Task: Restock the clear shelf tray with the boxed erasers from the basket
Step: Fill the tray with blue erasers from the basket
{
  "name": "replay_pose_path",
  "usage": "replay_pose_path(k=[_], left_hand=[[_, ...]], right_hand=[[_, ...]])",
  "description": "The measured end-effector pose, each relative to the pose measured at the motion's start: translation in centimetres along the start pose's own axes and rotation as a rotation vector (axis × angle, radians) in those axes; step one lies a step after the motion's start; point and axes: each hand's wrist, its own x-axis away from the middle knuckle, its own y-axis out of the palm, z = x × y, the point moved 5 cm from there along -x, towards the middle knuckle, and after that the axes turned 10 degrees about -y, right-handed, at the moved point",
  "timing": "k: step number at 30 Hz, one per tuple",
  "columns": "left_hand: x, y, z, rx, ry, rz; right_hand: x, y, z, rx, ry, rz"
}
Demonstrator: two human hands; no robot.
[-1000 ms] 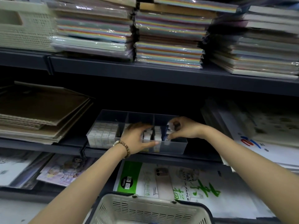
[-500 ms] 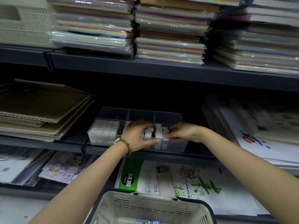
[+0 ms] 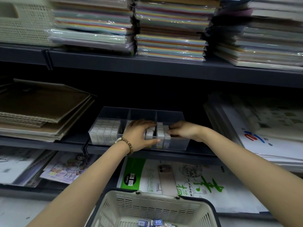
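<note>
Head: clear 3-compartment tray, pale boxed erasers in rows.

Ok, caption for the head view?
Left hand and right hand hold small white boxed erasers in the clear plastic tray.

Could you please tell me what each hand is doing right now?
Left hand: curled round eraser boxes.
Right hand: curled fingers touch eraser boxes; grip cannot be told.

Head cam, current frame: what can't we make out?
Head view only.
Middle compartment of the clear tray: left hand covers it; eraser count hidden.
Right hand fingertips: curled out of sight against boxed erasers; grip unclear.
Their labels: too small, blurred.
Basket: cut by bottom edge; contents mostly unseen.
</note>
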Motion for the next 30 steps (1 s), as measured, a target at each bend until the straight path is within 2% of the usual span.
replay_pose_path(k=[5,9,12,15,17,20,23,27,30], left_hand=[[2.6,-1.6,0.9,0.196,0.007,0.008],[7.1,-1.5,1.0,0.385,-0.017,0.009],[11.1,0.8,0.4,0.491,-0.061,0.02],[15.3,6.6,-1.2,0.624,-0.201,-0.118],[18.3,11.4,-2.7,0.676,-0.325,-0.241],[22.7,18.0,-4.8,0.609,-0.447,-0.445],[25.9,23.0,-6.6,0.613,-0.58,-0.585],[27.5,27.8,-8.9,0.571,-0.725,-0.667],[27.6,30.2,-11.0,0.539,-0.822,-0.635]], right_hand=[[3.1,-0.8,-1.1,-0.125,-0.087,0.102],[7.1,-0.4,-1.8,-0.235,-0.225,0.258],[10.1,3.0,-0.3,-0.373,-0.244,0.261],[11.6,10.3,4.5,-0.54,-0.088,0.135],[12.5,16.4,8.7,-0.603,0.085,0.031],[14.2,24.7,15.0,-0.576,0.327,-0.125],[15.5,30.3,20.1,-0.583,0.508,-0.177],[16.3,34.4,24.1,-0.624,0.623,-0.119],[15.2,36.0,24.7,-0.541,0.55,-0.135]])
